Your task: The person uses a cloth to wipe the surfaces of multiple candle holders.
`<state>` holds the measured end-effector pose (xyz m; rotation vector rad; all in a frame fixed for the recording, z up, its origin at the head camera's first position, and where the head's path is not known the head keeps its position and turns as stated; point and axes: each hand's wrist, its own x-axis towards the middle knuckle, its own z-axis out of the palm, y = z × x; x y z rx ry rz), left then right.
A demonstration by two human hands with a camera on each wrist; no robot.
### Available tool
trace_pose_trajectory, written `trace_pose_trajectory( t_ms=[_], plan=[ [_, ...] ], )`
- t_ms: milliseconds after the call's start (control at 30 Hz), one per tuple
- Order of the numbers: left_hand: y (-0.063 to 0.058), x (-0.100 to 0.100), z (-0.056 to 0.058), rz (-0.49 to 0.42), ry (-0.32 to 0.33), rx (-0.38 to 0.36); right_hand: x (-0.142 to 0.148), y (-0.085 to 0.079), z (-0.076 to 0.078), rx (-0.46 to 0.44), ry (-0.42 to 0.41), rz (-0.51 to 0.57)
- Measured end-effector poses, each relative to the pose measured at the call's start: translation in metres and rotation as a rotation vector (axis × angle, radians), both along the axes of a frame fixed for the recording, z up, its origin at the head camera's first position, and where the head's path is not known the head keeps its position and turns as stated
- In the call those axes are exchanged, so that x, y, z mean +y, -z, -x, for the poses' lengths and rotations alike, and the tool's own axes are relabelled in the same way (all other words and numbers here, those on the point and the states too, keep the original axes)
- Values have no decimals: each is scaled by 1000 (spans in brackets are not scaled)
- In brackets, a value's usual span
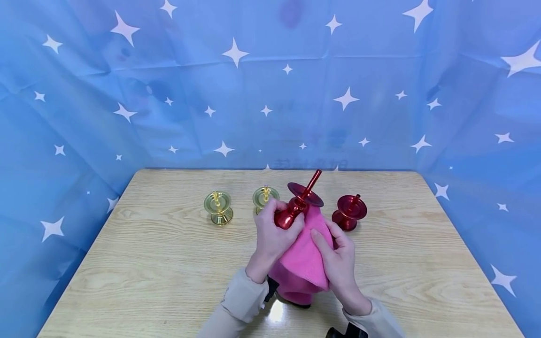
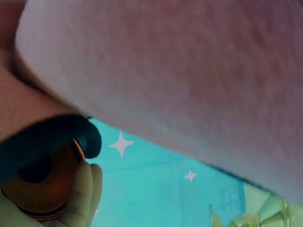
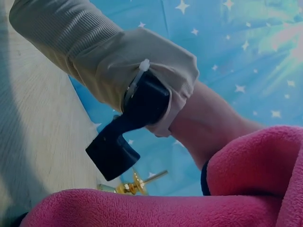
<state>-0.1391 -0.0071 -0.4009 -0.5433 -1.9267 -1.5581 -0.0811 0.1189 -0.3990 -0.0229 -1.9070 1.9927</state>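
Note:
My left hand [image 1: 270, 237] grips a shiny red candle holder [image 1: 287, 218] by its lower part, tilted so its dish and thin central tube point up and right. A pink cloth [image 1: 305, 256] is pinched in my right hand [image 1: 340, 260]; its upper edge reaches the underside of the dish, and the rest hangs below. In the left wrist view, the round underside [image 2: 59, 187] of the holder shows between fingers and cloth. Pink folds [image 3: 142, 210] fill the bottom of the right wrist view, where the right hand is hidden.
A second red candle holder [image 1: 350, 211] stands at the right on the wooden table [image 1: 422, 263]. Two gold ones stand left of it: one gold candle holder [image 1: 220, 209] further left, another gold holder [image 1: 266, 195] partly behind my left hand. A blue starry curtain [image 1: 270, 94] surrounds the table.

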Motion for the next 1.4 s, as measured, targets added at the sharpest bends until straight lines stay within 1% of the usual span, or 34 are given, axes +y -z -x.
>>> trace_pose_trajectory(
  t_ms=[100, 167, 267, 333, 400, 500, 633, 767, 867, 1000, 1100, 1167, 1200, 1400],
  plan=[
    [1, 1, -1, -15, 29, -8, 1, 0, 1, -5, 13, -7],
    [2, 0, -2, -32, 64, -23, 3, -1, 2, -14, 27, -4],
    [0, -2, -4, -56, 127, -74, 5, -1, 3, -28, 44, 18],
    [-1, -5, -5, -46, 155, -109, 7, -2, 3, -39, 50, 28],
    [-4, -7, -7, -22, 165, -138, 8, -2, 4, -44, 55, 33],
    [-5, -9, -7, 19, 155, -164, 9, -2, 4, -45, 56, 28],
    [-5, -11, -7, 33, 158, -201, 11, -4, 6, -25, 58, -23],
    [-5, -12, -7, 28, 177, -253, 16, -7, 11, 12, 37, -110],
    [-5, -13, -8, 22, 196, -291, 20, -10, 16, 23, -2, -166],
    [-5, -13, -9, 11, 225, -317, 26, -15, 23, 3, -68, -220],
    [-5, -12, -10, -2, 234, -328, 29, -15, 24, -4, -95, -260],
    [-5, -11, -11, -7, 228, -329, 29, -14, 21, 19, -97, -278],
    [-5, -10, -11, -10, 222, -327, 29, -14, 19, 44, -89, -299],
    [-3, -9, -8, -44, 157, -278, 24, -15, 8, 278, -69, -448]
  ],
)
